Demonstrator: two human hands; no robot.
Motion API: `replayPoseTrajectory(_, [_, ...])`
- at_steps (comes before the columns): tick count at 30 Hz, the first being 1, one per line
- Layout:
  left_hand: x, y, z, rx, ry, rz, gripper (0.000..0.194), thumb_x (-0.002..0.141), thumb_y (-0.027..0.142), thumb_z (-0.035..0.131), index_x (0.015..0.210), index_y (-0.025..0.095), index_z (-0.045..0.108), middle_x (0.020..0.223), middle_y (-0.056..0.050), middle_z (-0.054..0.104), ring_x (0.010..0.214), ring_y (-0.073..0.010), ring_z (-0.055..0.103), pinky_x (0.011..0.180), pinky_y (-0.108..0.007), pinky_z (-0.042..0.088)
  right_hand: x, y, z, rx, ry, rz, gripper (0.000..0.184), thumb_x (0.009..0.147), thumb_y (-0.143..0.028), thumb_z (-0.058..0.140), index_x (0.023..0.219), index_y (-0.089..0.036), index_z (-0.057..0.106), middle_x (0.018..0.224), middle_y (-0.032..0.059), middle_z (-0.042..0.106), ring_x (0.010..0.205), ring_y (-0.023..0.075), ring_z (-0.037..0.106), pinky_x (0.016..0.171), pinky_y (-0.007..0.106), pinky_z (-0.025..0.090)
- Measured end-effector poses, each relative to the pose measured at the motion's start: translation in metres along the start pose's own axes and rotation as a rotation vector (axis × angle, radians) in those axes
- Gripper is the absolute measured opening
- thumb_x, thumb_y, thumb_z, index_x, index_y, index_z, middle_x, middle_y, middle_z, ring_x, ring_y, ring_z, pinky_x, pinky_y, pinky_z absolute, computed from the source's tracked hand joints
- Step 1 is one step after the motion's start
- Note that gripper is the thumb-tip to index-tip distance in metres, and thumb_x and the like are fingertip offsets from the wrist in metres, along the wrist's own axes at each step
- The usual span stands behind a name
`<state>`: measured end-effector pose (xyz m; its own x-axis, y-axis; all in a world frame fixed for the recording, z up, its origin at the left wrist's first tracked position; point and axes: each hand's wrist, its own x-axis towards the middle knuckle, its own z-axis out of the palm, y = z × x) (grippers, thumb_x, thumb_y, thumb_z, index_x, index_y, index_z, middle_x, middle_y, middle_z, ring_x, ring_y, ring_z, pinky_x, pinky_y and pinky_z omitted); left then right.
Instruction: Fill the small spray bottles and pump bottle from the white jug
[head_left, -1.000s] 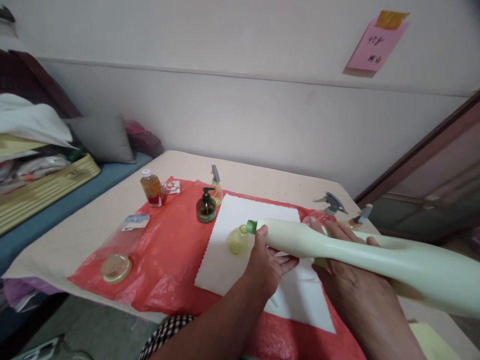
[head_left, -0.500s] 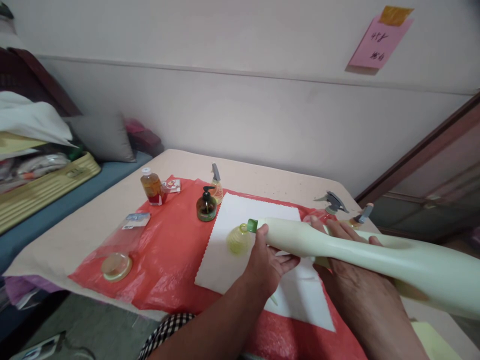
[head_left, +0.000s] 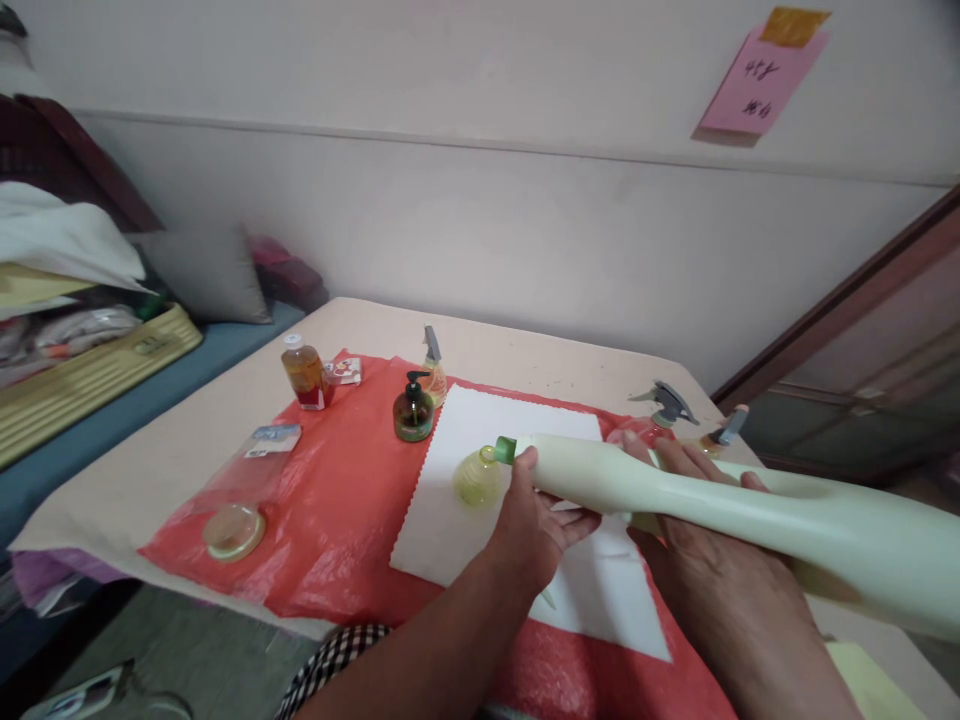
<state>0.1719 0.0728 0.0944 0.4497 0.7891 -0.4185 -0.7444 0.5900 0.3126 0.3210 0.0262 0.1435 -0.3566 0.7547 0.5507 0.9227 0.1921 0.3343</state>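
A large pale green jug (head_left: pixel 720 500) with a green spout (head_left: pixel 505 450) lies tipped nearly level in front of me. My left hand (head_left: pixel 532 530) holds it near the neck, thumb on the near side and fingers underneath. Farther back, my right hand (head_left: pixel 705 530) is wrapped around its handle. The spout meets, or almost meets, the mouth of a small see-through yellow-green bottle (head_left: pixel 478 478). This bottle stands on a white sheet with a scalloped edge (head_left: pixel 517 408) and looks tinted by liquid.
Red plastic (head_left: pixel 337 500) covers much of the table. On it are a dark pump bottle (head_left: pixel 413 412), a spray bottle (head_left: pixel 433 375), an amber bottle (head_left: pixel 304 375) and a round clear-lidded container (head_left: pixel 234 532). Behind the jug stands another grey-headed sprayer (head_left: pixel 666 405). A wall (head_left: pixel 450 220) rises behind.
Both hands and the jug hold almost the same pose. The view has tilted slightly. Yellow-green colour inside the small bottle looks a little more even and higher.
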Motion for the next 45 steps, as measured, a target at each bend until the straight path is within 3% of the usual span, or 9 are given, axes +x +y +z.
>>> replayPoseTrajectory(16, [-0.001, -0.001, 0.000, -0.003, 0.006, 0.003, 0.066, 0.091, 0.060, 0.049, 0.137, 0.015, 0.054, 0.128, -0.017, 0.065, 0.107, -0.0307, 0.070, 0.101, -0.044, 0.051, -0.004, 0.000, 0.006, 0.023, -0.016, 0.024, 0.076, 0.096, -0.020, 0.041, 0.163, -0.025, 0.007, 0.150, 0.0185, 0.053, 0.135, 0.0402, 0.052, 0.112, 0.065, 0.034])
replayPoseTrajectory(22, [-0.002, 0.000, 0.001, 0.000, 0.001, -0.003, 0.065, 0.091, 0.060, 0.048, 0.136, 0.014, 0.055, 0.126, -0.016, 0.066, 0.106, -0.0299, 0.071, 0.101, -0.043, 0.051, -0.004, 0.000, 0.007, 0.011, -0.020, 0.027, 0.072, 0.096, -0.019, 0.044, 0.163, -0.024, 0.017, 0.150, 0.0179, 0.053, 0.135, 0.0393, 0.052, 0.113, 0.063, 0.033])
replayPoseTrajectory(31, [-0.002, 0.001, 0.003, -0.010, 0.025, -0.001, 0.064, 0.090, 0.060, 0.049, 0.135, 0.014, 0.055, 0.128, -0.017, 0.065, 0.110, -0.0318, 0.069, 0.101, -0.044, 0.052, -0.005, 0.000, 0.007, 0.002, -0.020, 0.020, 0.071, 0.097, -0.020, 0.044, 0.162, -0.022, 0.017, 0.150, 0.0189, 0.053, 0.136, 0.0390, 0.052, 0.114, 0.063, 0.033])
replayPoseTrajectory(37, [-0.003, 0.002, 0.003, -0.011, 0.022, -0.003, 0.064, 0.091, 0.059, 0.049, 0.136, 0.015, 0.054, 0.134, -0.018, 0.062, 0.112, -0.0327, 0.068, 0.101, -0.045, 0.052, -0.005, 0.000, 0.007, 0.020, 0.002, 0.020, 0.077, 0.097, -0.020, 0.043, 0.164, -0.026, 0.006, 0.150, 0.0183, 0.052, 0.138, 0.0400, 0.051, 0.113, 0.064, 0.033])
replayPoseTrajectory(45, [-0.003, 0.001, 0.004, -0.010, 0.034, -0.007, 0.064, 0.091, 0.060, 0.049, 0.136, 0.014, 0.054, 0.135, -0.018, 0.061, 0.116, -0.0335, 0.067, 0.101, -0.045, 0.052, -0.006, 0.001, 0.010, 0.017, 0.013, 0.016, 0.077, 0.097, -0.020, 0.043, 0.164, -0.026, 0.004, 0.149, 0.0188, 0.054, 0.135, 0.0399, 0.053, 0.113, 0.063, 0.032])
